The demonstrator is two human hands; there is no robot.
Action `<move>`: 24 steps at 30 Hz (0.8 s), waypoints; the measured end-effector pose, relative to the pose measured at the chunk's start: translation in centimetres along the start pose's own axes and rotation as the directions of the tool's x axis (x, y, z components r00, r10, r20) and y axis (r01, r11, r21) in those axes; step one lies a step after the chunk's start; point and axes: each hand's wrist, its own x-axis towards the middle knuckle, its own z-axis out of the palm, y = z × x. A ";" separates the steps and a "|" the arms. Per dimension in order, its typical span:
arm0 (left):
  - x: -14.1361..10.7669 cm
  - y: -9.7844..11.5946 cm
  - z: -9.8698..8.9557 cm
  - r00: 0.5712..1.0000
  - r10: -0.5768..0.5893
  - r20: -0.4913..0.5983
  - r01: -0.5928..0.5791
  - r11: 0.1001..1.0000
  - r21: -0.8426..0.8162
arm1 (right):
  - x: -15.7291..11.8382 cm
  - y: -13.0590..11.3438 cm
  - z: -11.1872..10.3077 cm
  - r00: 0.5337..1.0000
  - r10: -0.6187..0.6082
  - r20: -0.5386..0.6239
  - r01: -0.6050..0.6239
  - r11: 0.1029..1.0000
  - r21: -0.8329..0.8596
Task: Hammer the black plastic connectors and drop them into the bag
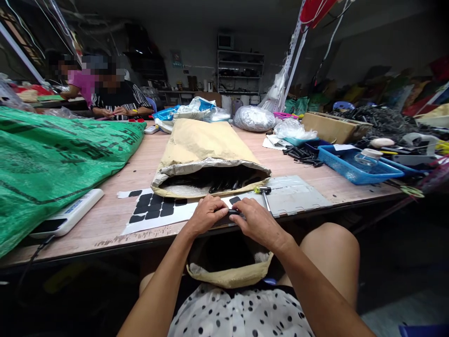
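Note:
At the table's front edge, my left hand (206, 213) and my right hand (257, 222) meet around a small black tube-like piece (233, 212). Fingertips of both hands pinch it, hiding its ends. Under and beside the hands lies a white backing sheet (135, 229) bearing black rounded-square patches (152, 208). Just behind, a tan paper sack (213, 142) lies on its side, its mouth facing me, with black slender pieces (224, 180) inside. A small hammer (265, 196) with a yellow-green tip rests right of my hands. Below them, a second sack (233, 276) gapes open at my lap.
A green woven sack (63, 150) and a white device with a cable (75, 213) occupy the left. Rightward are a grey board (298, 194), a blue tray (354, 171), loose black parts (303, 154) and a cardboard box (333, 126). Two people (117, 96) sit at the far left.

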 end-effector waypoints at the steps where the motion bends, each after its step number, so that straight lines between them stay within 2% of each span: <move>1: 0.0 0.0 0.0 1.000 0.002 0.004 -0.002 1.000 -0.001 | 0.0 0.1 0.0 1.000 0.000 0.009 0.000 1.000 -0.002; 8: -0.1 0.3 -0.3 0.999 -0.015 0.034 0.016 1.000 -0.008 | 0.2 0.4 0.1 0.999 -0.009 0.033 0.008 0.999 0.034; 19: -0.2 0.3 -0.3 0.998 0.037 0.057 -0.037 0.999 -0.001 | 0.1 0.1 -0.1 0.998 -0.016 0.067 0.015 1.000 0.009; 24: -0.2 0.5 -0.4 0.997 0.045 0.058 -0.045 0.999 -0.013 | 0.2 0.4 0.3 0.998 -0.039 0.047 0.037 0.999 0.038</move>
